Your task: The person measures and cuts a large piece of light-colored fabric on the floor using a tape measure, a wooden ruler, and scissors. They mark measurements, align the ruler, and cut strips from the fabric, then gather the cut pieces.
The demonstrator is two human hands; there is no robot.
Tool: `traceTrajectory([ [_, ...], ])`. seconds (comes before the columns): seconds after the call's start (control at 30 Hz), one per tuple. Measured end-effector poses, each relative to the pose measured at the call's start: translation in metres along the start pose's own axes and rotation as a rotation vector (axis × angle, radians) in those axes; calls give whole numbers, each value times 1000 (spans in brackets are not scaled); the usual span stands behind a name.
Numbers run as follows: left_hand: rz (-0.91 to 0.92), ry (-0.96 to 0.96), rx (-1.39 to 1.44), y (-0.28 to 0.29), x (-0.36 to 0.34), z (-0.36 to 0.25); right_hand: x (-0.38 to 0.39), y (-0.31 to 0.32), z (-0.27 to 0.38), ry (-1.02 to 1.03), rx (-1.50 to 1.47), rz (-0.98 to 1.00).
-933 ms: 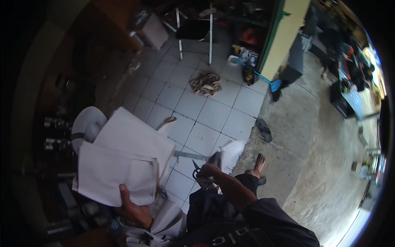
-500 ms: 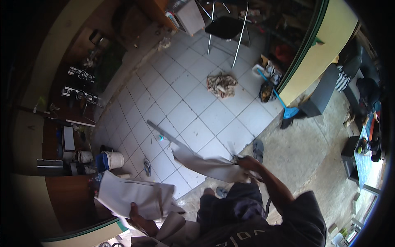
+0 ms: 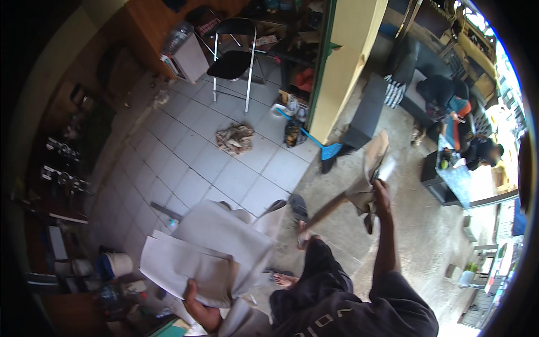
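Observation:
Large pale grey sheets of flexible material (image 3: 185,264), stacked and partly folded, lie across my left side. My left hand (image 3: 201,308) is closed on their lower edge, with the thumb on top. More of the same material curls near my left forearm. Out to the right, my right hand (image 3: 382,197) is raised and closed around a bundle of offcut strips (image 3: 362,194). These strips are tan and grey, some curled, and one long brown strip trails down toward my feet. What they are made of I cannot tell.
A rumpled cloth (image 3: 235,138) lies on the tiles. Beyond stands a black folding chair (image 3: 227,63). A blue broom (image 3: 330,150) rests near the yellow pillar (image 3: 351,62). Buckets (image 3: 119,264) are at left. Two people sit at far right by a low table (image 3: 455,182). Sandals lie near my feet.
My right hand has swung out to the right and up, carrying the strips away from the tiles. My view has turned right. The left hand still grips the sheets.

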State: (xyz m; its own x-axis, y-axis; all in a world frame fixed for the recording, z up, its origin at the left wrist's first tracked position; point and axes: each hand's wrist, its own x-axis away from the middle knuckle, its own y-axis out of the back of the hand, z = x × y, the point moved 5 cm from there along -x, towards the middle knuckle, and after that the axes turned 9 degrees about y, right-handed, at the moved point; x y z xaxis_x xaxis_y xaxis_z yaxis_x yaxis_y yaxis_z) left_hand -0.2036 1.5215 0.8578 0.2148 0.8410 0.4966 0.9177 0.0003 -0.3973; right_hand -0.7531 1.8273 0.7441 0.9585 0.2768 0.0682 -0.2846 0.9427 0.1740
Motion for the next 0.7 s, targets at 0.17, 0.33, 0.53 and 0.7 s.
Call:
traceTrajectory([
  [0.17,142,-939,-983,2,15,-10,30,-14,38,-34,-146,41],
  [0.33,146,-1138,-1508,1,-28,8,-7,-35,27,-78,-283,-7],
  [0.53,1,-585,-888,-33,-107,9,-70,-81,10,-259,-180,-54],
  [0.7,-73,180,-62,-75,-135,-12,-87,-108,53,-184,-160,-37],
])
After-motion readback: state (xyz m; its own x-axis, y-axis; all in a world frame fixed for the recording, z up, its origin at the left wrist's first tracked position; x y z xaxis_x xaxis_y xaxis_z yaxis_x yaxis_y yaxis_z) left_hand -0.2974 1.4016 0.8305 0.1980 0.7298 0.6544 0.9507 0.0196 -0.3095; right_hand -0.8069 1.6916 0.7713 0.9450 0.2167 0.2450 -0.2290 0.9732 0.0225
